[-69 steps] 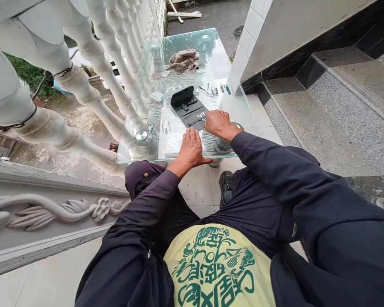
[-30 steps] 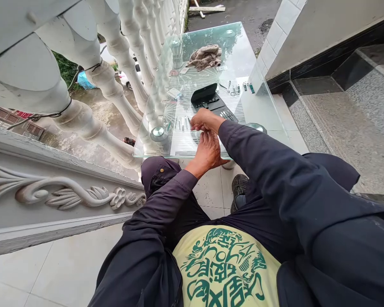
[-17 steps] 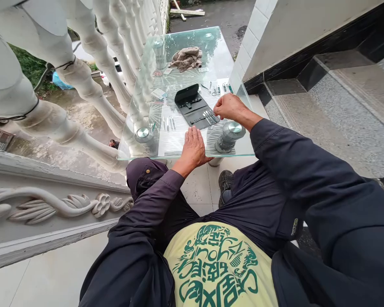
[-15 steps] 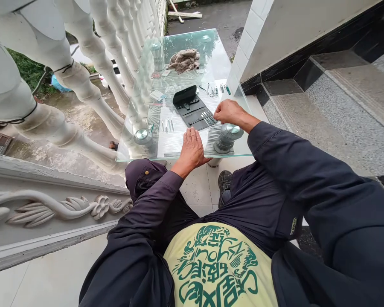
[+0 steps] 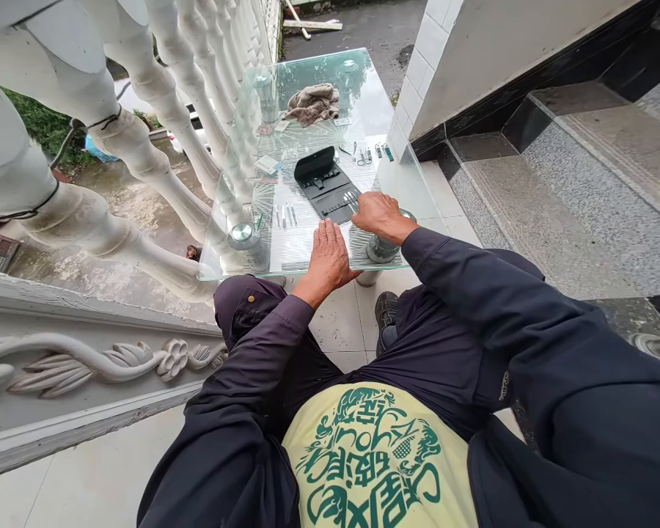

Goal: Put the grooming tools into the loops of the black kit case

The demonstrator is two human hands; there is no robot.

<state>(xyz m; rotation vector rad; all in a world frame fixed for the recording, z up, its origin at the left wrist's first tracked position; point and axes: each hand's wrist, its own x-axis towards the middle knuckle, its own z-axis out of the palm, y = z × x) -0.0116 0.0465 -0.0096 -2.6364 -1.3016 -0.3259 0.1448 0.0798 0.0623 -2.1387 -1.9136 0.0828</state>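
Observation:
An unfolded black manicure case lies on the glass table, with several slim metal tools in its right part. Over the case's right edge, beside those tools, is my right hand. Its fingers are curled together, and whatever they may pinch is hidden. My left hand rests on the near edge of the glass just below the case, fingers stretched flat and thumb at the rim. Several loose slim tools lie left of the case. Nail clippers and other small tools are beyond it to the right.
A crumpled brown cloth sits at the table's far part, with small cards nearer on the left. Round metal-capped supports stand under the glass. A white balustrade runs along the left; stone steps rise at right.
My right hand has moved left and slightly toward me, from beside the case onto its lower right edge. My left hand has stayed in place.

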